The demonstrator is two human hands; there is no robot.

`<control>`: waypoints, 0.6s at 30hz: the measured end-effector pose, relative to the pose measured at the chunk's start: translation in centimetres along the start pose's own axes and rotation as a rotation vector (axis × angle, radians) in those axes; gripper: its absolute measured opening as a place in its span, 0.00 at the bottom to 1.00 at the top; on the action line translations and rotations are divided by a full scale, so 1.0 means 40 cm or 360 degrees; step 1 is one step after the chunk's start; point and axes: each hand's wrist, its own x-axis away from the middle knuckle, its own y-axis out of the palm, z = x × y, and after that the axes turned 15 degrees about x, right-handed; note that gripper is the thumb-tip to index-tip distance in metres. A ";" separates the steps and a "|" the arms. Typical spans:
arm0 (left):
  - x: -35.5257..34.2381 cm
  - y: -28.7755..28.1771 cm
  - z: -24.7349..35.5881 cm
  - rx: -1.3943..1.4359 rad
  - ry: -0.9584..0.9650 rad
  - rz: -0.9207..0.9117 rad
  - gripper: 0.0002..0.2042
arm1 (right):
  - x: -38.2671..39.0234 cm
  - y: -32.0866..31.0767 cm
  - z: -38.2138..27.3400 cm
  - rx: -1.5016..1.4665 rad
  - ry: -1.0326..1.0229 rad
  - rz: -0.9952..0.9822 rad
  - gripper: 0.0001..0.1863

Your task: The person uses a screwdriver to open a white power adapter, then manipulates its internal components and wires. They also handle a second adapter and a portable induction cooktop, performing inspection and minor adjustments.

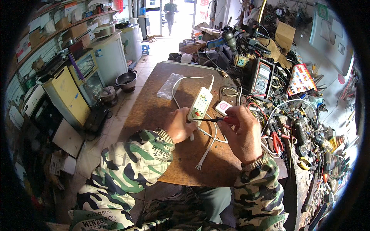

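A white power strip (pixel 202 101) lies on the brown wooden table (pixel 173 168), its far end tilted slightly right. My left hand (pixel 179 124) grips its near end from the left. In my right hand (pixel 243 133) is a screwdriver (pixel 231 120) with a red handle; its dark shaft points left, and the tip is at the strip's near end. Whether the tip touches the strip I cannot tell. A white cable (pixel 185 78) loops from the far end. Below the strip, a pale cable (pixel 208 151) ends in frayed strands. A small white box-shaped piece (pixel 223 107) sits beside my right fingers.
A clear plastic bag (pixel 170 87) lies at the table's far left. A multimeter (pixel 263 79) stands at the right among tangled cables, with red-handled pliers (pixel 277 143) nearer me. A dark pot (pixel 126 81) rests on the floor at left. A person (pixel 170 16) stands in the far doorway.
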 end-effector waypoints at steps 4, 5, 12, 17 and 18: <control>0.000 0.000 0.087 -0.0172 -0.0173 -0.0065 0.14 | 0.004 0.006 0.005 -0.0003 0.0045 0.0039 0.10; -0.006 -0.002 0.061 -0.0166 -0.0150 -0.0051 0.14 | 0.002 0.006 0.001 0.0014 0.0056 0.0034 0.10; -0.026 -0.012 0.015 0.0619 -0.0336 -0.0195 0.10 | 0.021 0.003 0.016 -0.0137 -0.0010 0.0094 0.10; -0.027 -0.034 0.029 0.0859 -0.0549 -0.0270 0.11 | 0.058 -0.003 0.033 -0.0230 0.0101 0.0189 0.10; -0.032 -0.030 0.026 0.0886 -0.0549 -0.0289 0.12 | 0.065 -0.009 0.037 -0.0136 0.0083 0.0161 0.10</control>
